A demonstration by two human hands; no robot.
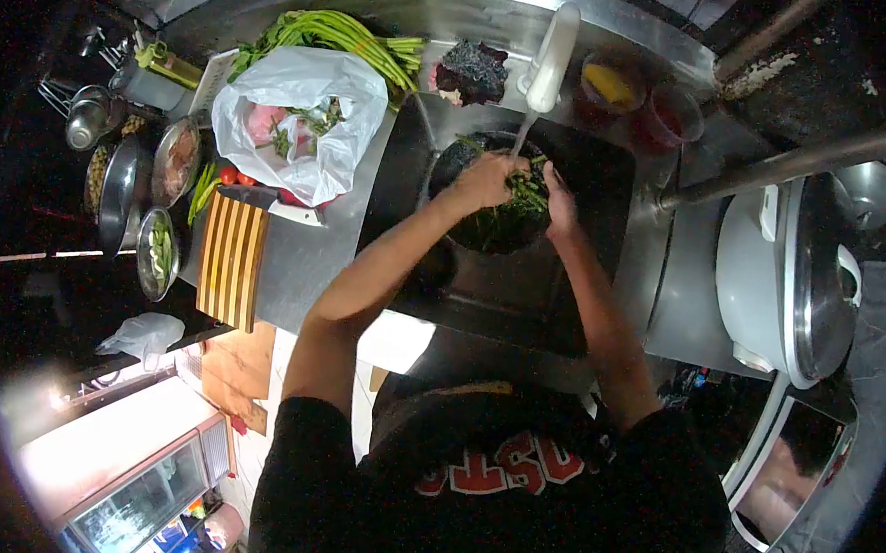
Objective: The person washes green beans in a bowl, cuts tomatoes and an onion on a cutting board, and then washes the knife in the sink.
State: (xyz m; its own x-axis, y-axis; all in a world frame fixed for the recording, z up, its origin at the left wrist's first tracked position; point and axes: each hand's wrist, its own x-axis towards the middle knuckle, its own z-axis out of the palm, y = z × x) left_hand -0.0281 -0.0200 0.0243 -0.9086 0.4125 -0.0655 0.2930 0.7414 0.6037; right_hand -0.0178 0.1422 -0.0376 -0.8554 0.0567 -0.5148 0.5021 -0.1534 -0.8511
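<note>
Water runs from a white faucet point(550, 67) into a dark round basin point(495, 241) that sits in the black sink point(588, 284). Leafy green vegetables point(530, 193) lie in the basin and between my hands. My left hand point(483, 181) is closed around part of the greens, left of the water stream. On their right side, my right hand point(559, 200) is held upright against the greens, with its fingers close together; its grip is partly hidden.
Left of the sink are a white plastic bag point(301, 119), long green stalks point(355, 42), a knife point(296, 212), a striped cutting board point(231, 260) and metal bowls point(175, 162). A metal pipe point(789, 166) and a white cooker point(749, 273) stand right.
</note>
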